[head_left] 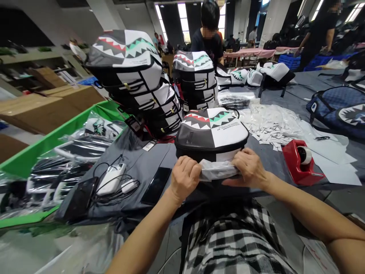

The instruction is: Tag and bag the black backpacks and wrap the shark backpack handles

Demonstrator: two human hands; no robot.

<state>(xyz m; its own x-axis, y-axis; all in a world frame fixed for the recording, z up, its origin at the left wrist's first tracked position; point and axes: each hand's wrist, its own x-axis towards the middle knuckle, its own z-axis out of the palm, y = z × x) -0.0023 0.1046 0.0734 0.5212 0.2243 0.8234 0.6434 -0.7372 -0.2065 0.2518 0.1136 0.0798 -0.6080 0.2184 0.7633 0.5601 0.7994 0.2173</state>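
A black-and-white backpack (211, 131) with a red and green shark-mouth print lies on the grey-covered table before me. At its near edge a strip of clear plastic bag (218, 170) stretches between my hands. My left hand (186, 176) is closed around the plastic's left end. Its right end is gripped by my right hand (249, 167), with the fingers curled over it. Both hands are close against the front of the backpack. How far the plastic reaches under the backpack is hidden.
Stacked backpacks (148, 83) rise at back left, beside a second stack (196, 80). A red tape dispenser (302, 163) stands right, near white packets (273, 123). A phone (156, 185) and a white power bank (111, 179) with cables lie left. A green-edged bin (51, 148) holds bagged backpacks. A co-worker (208, 38) stands opposite.
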